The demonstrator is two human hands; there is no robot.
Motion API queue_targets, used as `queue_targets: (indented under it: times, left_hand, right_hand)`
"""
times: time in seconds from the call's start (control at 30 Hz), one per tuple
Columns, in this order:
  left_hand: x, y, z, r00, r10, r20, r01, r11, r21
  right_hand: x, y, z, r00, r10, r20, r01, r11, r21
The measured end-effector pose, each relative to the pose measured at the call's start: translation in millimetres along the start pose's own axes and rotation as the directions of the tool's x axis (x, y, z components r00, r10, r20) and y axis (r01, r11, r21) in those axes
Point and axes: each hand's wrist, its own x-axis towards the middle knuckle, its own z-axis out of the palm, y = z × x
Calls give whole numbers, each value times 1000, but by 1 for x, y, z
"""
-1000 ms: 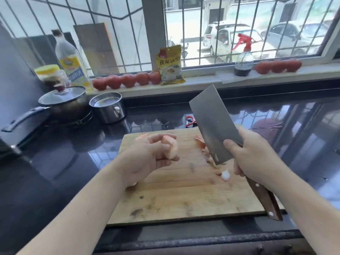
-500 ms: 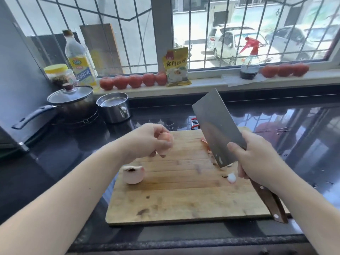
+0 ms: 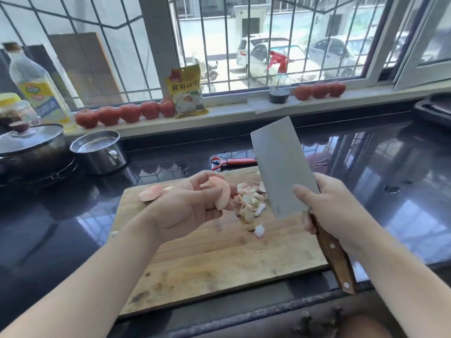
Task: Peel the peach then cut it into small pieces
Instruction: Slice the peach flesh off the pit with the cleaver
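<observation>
Head view over wooden cutting board [image 3: 219, 262] on dark glossy counter [image 3: 390, 181]. Left hand [image 3: 188, 206], palm up above board's far half, fingers curled around peeled peach piece [image 3: 223, 193]; second peach piece [image 3: 151, 192] lying on board's far left corner, just beyond that hand. Heap of peelings [image 3: 249, 202] between left hand and blade; one small pale scrap [image 3: 259, 231] alone nearer the board's middle. Right hand [image 3: 334, 211] wrapped around wooden handle of cleaver [image 3: 283, 172], blade raised and tilted, clear of the board. Red-handled peeler [image 3: 231, 162] on counter just past board's far edge. Judged handling: skinless flesh wet, soft and slippery, light in the hand, easily bruised by a hard squeeze; best laid flat side down on the board and steadied from above, fingertips tucked back from the edge; hard stone possibly inside, not visible here. Legible writing: yellow packet [image 3: 186, 91] on windowsill marked 食用碱面; label of oil bottle [image 3: 40, 91] too blurred to read. Also on sill: rows of tomatoes [image 3: 129, 112], spray bottle [image 3: 279, 76]. At left: lidded pan [image 3: 29, 147], small steel pot [image 3: 98, 151].
</observation>
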Motion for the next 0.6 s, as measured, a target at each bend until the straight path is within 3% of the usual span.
queue_targets:
  times: [0.1, 0.17, 0.2, 0.27, 0.33, 0.43, 0.5, 0.6]
  left_hand:
    - [7, 2, -1, 997, -44, -64, 49, 996, 81]
    - [14, 5, 0, 982, -96, -161, 141, 946, 294]
    - [18, 7, 0, 969, -99, -225, 197, 859, 473]
    - [22, 16, -6, 946, -50, -322, 291, 569, 769]
    - [19, 30, -20, 938, -11, -346, 330, 331, 884]
    - [8, 48, -48, 932, -81, -353, 355, 13, 935]
    - [2, 53, -63, 923, -111, -369, 359, -100, 928]
    - [-4, 55, -79, 927, -99, -361, 343, -165, 925]
  right_hand:
    - [2, 2, 1, 1000, 9, -23, -9, 1000, 28]
    - [1, 0, 2, 1000, 7, -26, -6, 999, 33]
    - [1, 0, 3, 1000, 3, -21, -3, 999, 32]
    - [-2, -3, 5, 1000, -8, -5, 8, 1000, 15]
    - [-5, -3, 7, 1000, -11, 11, 11, 1000, -4]
    - [-6, -2, 12, 999, -16, 35, 17, 1000, -21]
    - [-5, -2, 17, 999, -23, 42, 24, 999, -25]
    - [-3, -3, 26, 998, -20, 60, 21, 1000, -17]
